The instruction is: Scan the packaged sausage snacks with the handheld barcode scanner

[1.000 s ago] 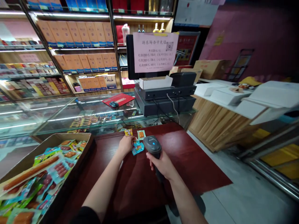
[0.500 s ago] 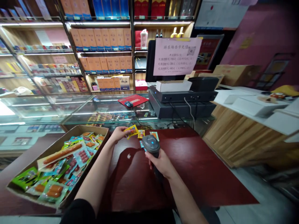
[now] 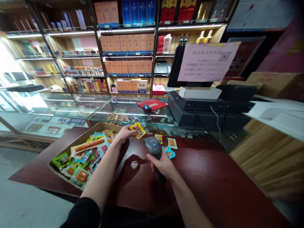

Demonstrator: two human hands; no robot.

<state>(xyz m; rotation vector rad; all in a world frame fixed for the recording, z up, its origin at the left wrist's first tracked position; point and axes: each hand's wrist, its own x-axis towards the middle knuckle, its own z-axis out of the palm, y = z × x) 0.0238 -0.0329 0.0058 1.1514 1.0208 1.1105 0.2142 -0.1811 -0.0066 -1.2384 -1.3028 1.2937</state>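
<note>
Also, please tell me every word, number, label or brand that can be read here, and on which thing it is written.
"充值", and the numbers "200", "300", "500": on the pink paper on the monitor; its other writing is too blurred to read surely.
Yellow packet in the left hand: print too small.
Scanner: faint mark, unreadable.
Orange boxes and red mat: too small or blurred.

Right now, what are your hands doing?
Left hand: gripping yellow packet. Right hand: holding scanner. Open box beside left forearm; nothing visibly between packet and scanner.
</note>
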